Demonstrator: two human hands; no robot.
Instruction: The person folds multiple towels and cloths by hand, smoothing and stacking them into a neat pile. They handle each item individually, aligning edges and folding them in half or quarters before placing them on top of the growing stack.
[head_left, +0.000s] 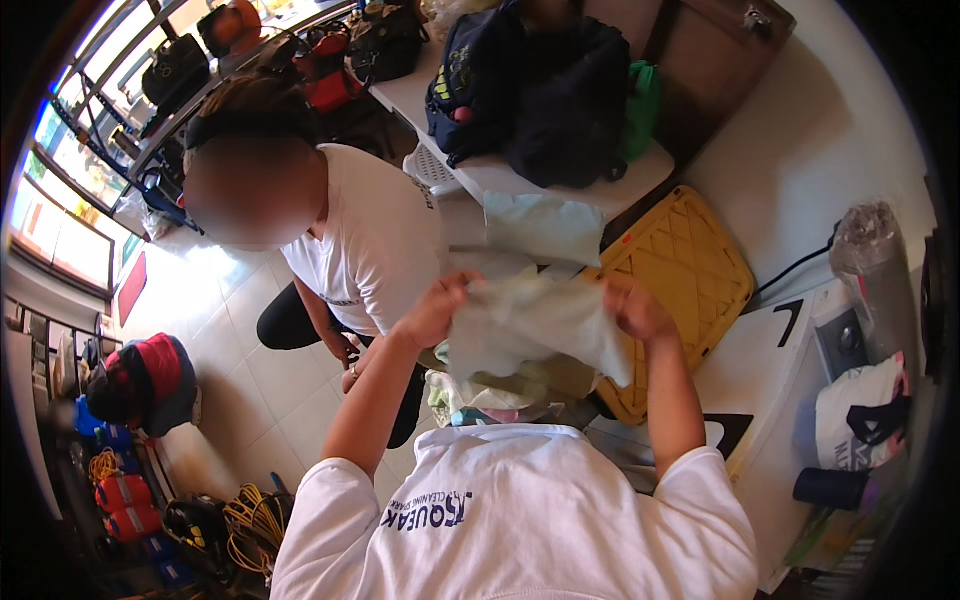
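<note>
A pale, thin cloth (532, 326) is stretched in the air in front of my chest, blurred by motion. My left hand (439, 307) grips its upper left corner, and my right hand (639, 306) has hold of the upper right side. Below and behind it, a heap of light-coloured cloths (469, 397) shows partly, the rest hidden by the held cloth and my shirt. Just beyond my hands, another pale cloth (544, 227) lies spread flat near the white table.
A co-worker in a white shirt (382, 225) is close on my left. A yellow plastic lid (675, 277) leans at right beside a white box (772, 352). Dark backpacks (525, 90) sit on a white table (649, 161) ahead. Coiled yellow cords (255, 525) lie at lower left.
</note>
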